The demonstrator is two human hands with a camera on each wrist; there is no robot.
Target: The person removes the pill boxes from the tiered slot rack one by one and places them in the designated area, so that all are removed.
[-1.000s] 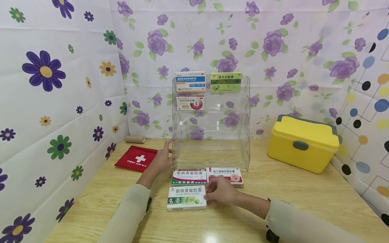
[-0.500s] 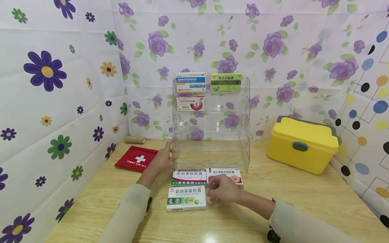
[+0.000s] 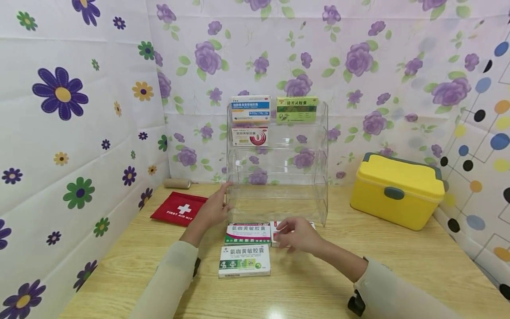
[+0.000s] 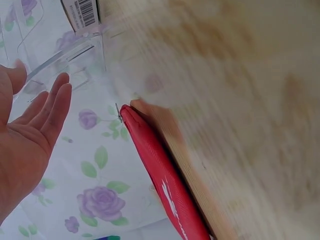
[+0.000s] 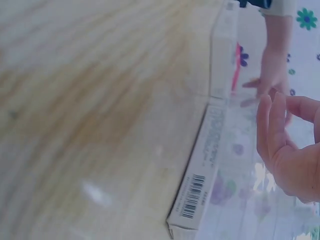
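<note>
Probably the tightest risk is at the right hand (image 3: 301, 235): it hovers empty, fingers bent with a narrow gap, over the red-and-white medicine box (image 3: 274, 227) lying flat on the tabletop (image 3: 398, 248). From that hand, the magenta-and-green medicine box (image 3: 248, 234) sits just beside at 9 o'clock, so a pinch landing too far that way could nudge both. Toward 10 o'clock, the left hand (image 3: 215, 208) spreads wide at the clear acrylic rack (image 3: 279, 191); I can't tell if it touches. A careless push there could shift the rack.
</note>
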